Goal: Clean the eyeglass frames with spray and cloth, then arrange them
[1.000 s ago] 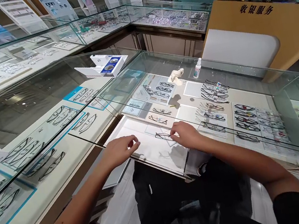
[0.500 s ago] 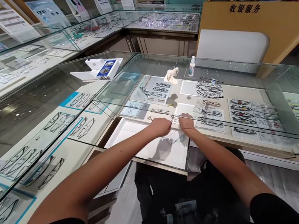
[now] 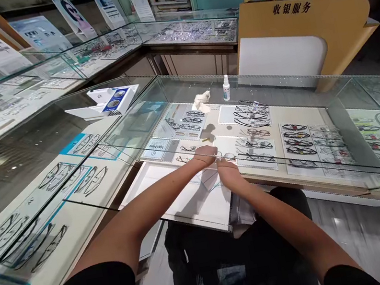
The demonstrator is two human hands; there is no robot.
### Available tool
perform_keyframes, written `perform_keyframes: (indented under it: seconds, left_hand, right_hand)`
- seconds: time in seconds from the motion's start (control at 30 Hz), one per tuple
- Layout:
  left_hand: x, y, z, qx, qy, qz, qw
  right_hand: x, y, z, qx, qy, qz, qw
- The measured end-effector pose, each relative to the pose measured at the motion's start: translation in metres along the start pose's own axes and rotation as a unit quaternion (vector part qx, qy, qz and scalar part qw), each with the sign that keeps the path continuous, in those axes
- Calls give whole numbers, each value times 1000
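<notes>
A thin-rimmed pair of eyeglasses shows just beyond my hands, over the front of the glass display case. My left hand is closed at the near end of the frame, its fingertips mostly hidden. My right hand is closed too, lower and slightly to the right, with the lenses showing above its knuckles. Beneath both hands a white drawer is pulled out toward my lap, with shadows across its bottom. More spectacles lie on a white sheet inside the case, right of my hands.
On the glass top stand a white spray bottle, a crumpled cloth and an opened white-and-blue box. Glass edges run around the drawer. Rows of frames lie in the case at right. A wooden cashier counter stands behind.
The view has shifted to the right. My hands have come closer together, the right one lower and nearer to me, and the lenses now show more clearly beyond it.
</notes>
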State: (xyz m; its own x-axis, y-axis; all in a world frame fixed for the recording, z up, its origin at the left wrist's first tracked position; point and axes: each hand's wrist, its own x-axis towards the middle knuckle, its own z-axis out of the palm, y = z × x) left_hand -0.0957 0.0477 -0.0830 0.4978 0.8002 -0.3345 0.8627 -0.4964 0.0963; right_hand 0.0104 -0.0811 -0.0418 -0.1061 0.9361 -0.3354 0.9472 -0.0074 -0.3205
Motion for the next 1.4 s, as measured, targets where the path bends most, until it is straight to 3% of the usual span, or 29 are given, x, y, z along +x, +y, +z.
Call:
perform_keyframes:
  seconds: [0.13, 0.23, 0.3, 0.4, 0.5, 0.7, 1.0, 1.27, 1.4]
  left_hand:
    - [14, 5, 10, 16, -3, 38, 999]
    - [23, 13, 16, 28, -3, 62, 998]
    - [28, 17, 18, 37, -6, 81, 996]
    - [35, 19, 19, 46, -8, 110, 993]
    - [44, 15, 21, 51, -10, 128, 990]
    - [71, 7, 17, 42, 45, 116, 991]
    - [139, -4, -3, -9, 176, 51, 983]
    - [213, -7, -8, -26, 197, 13, 980]
    - [245, -4, -15, -32, 206, 26, 978]
  right_hand:
    - [-78, 21, -20, 42, -8, -80, 996]
    - [-116, 75, -53, 144, 124, -133, 973]
    - [-124, 124, -72, 135, 227, -86, 961]
    - [-120, 193, -83, 24, 343, -14, 939]
    - [-112, 229, -76, -35, 394, 32, 918]
    - [-106, 221, -62, -90, 437, 81, 891]
    - [-107, 210, -64, -99, 441, 88, 888]
    - [-108, 207, -61, -106, 429, 85, 893]
    - [-109, 207, -60, -109, 424, 82, 895]
